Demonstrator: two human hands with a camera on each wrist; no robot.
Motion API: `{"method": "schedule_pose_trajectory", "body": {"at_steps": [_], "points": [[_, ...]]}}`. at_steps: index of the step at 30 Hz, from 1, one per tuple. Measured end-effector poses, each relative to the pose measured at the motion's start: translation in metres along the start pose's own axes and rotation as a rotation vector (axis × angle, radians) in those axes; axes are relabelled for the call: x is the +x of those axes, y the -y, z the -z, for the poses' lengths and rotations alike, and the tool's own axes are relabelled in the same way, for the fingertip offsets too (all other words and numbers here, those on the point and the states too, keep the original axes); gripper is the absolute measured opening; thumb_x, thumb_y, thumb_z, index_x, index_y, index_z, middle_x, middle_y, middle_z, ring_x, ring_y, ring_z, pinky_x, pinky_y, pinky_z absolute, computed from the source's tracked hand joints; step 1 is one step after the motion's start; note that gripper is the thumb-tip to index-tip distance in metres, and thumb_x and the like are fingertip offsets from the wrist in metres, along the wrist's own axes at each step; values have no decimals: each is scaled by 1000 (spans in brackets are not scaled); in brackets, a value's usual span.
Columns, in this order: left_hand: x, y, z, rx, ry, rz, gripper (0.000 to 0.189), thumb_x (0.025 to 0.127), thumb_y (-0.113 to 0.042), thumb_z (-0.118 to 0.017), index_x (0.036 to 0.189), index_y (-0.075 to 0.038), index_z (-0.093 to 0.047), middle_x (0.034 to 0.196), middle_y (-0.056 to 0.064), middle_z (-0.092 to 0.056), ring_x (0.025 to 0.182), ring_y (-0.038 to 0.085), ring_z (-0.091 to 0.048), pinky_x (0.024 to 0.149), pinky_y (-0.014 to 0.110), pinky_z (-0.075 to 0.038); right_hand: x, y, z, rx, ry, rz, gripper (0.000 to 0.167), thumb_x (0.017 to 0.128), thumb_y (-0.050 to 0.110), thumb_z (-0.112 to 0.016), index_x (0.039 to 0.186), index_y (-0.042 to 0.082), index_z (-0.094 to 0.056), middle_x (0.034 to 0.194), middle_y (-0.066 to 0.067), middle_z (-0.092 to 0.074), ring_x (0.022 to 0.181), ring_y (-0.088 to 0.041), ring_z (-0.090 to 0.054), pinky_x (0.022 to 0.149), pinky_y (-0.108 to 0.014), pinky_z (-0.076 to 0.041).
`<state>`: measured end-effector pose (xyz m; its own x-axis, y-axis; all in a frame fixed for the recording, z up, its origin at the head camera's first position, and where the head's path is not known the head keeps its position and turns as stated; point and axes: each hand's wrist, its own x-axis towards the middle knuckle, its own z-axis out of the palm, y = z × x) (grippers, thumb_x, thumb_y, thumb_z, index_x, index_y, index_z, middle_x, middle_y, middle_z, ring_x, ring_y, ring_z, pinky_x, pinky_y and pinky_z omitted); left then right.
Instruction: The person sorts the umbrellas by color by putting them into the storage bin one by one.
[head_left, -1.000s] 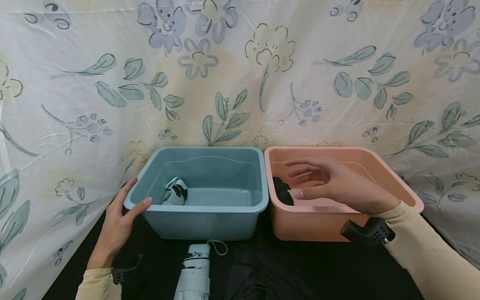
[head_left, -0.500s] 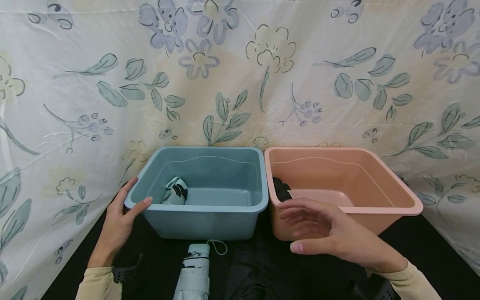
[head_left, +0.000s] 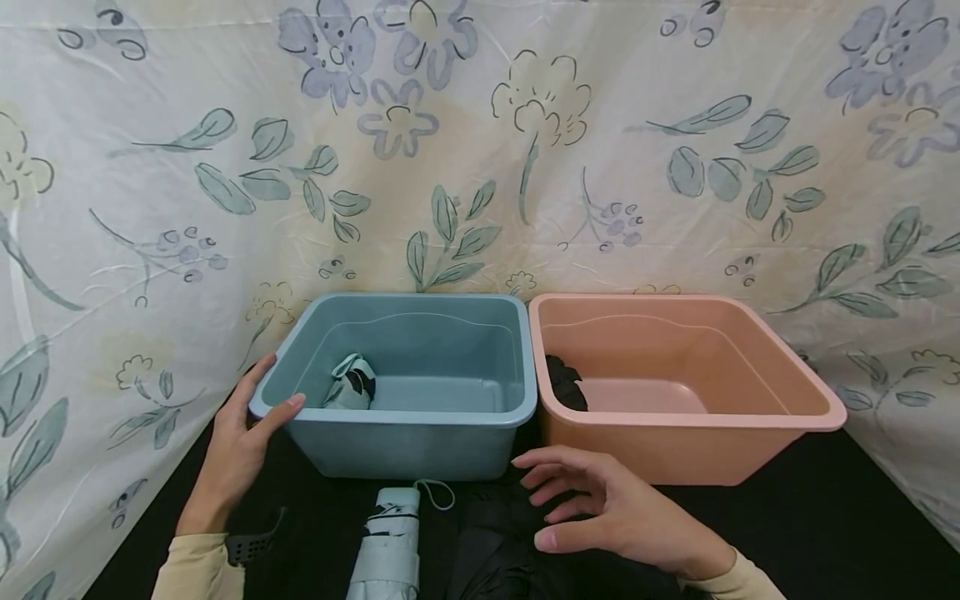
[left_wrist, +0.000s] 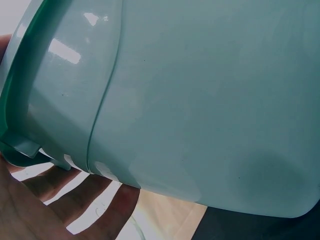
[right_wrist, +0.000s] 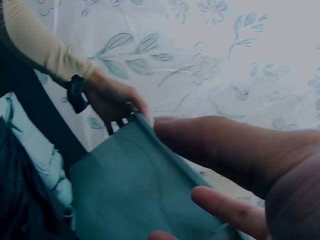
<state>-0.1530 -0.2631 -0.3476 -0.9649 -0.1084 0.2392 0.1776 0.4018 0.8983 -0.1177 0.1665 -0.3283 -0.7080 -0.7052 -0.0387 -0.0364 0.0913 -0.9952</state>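
My left hand (head_left: 232,454) grips the left front corner of a blue plastic bin (head_left: 397,450), thumb over the rim and fingers outside. Inside that bin lies a folded pale-blue umbrella (head_left: 351,385), partly hidden by the front wall. Over the black surface, my right hand (head_left: 622,517) hovers with loosely bent fingers and holds nothing. Just left of it lies a black folded fabric bundle (head_left: 495,554), hard to make out against the surface. Beside the bundle is another folded pale-blue umbrella (head_left: 386,546) with a wrist loop. The left wrist view shows fingers (left_wrist: 80,200) under the rim.
A pink plastic bin (head_left: 645,450) stands against the blue bin's right side. Black bunched fabric (head_left: 564,383) lies at its left end. A floral curtain (head_left: 480,150) hangs right behind both bins.
My right hand has come up out of the pink bin, over its front rim, and moved down and left toward the black bundle. The black fabric stays in the bin; my left hand holds still.
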Motion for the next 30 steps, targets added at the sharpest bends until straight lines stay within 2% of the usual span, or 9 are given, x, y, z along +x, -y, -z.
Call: {"method": "schedule_pose_trajectory", "body": {"at_steps": [3, 8, 16, 22, 30], "points": [[0, 0, 0, 1, 0, -2, 80, 102, -30, -60, 165, -17, -12, 163, 27, -15, 138, 52, -27, 105, 77, -24, 6, -7, -5, -22, -16, -19, 52, 96, 11, -71, 144, 10, -53, 133, -21, -54, 119, -47, -52, 96, -43, -53], [0, 0, 0, 3, 3, -1, 79, 102, -31, -59, 165, -17, -12, 163, 27, -15, 138, 51, -27, 104, 77, -24, 14, -16, -14, -79, -32, -19, 51, 93, 13, -74, 142, 15, -57, 131, -23, -55, 115, -42, -55, 92, -39, -54], [0, 0, -1, 2, -2, -2, 79, 102, -30, -60, 165, -17, -13, 163, 27, -15, 138, 51, -26, 105, 77, -24, 21, -29, -27, -186, -51, 7, 52, 91, 20, -78, 139, 23, -59, 127, -14, -59, 109, -27, -59, 88, -34, -54], [0, 1, -1, 4, -2, -3, 79, 102, -30, -60, 165, -17, -13, 163, 27, -15, 137, 51, -27, 104, 77, -24, 26, -41, -36, -251, -71, 6, 54, 90, 25, -79, 141, 24, -59, 119, -8, -58, 99, -18, -59, 83, -32, -54], [0, 1, -1, 2, -5, -15, 79, 102, -29, -60, 165, -16, -14, 163, 26, -16, 138, 51, -26, 105, 77, -23, 33, -55, -43, -337, -106, -29, 50, 92, 32, -77, 139, 22, -61, 104, -2, -55, 88, -14, -55, 78, -30, -51]]}}
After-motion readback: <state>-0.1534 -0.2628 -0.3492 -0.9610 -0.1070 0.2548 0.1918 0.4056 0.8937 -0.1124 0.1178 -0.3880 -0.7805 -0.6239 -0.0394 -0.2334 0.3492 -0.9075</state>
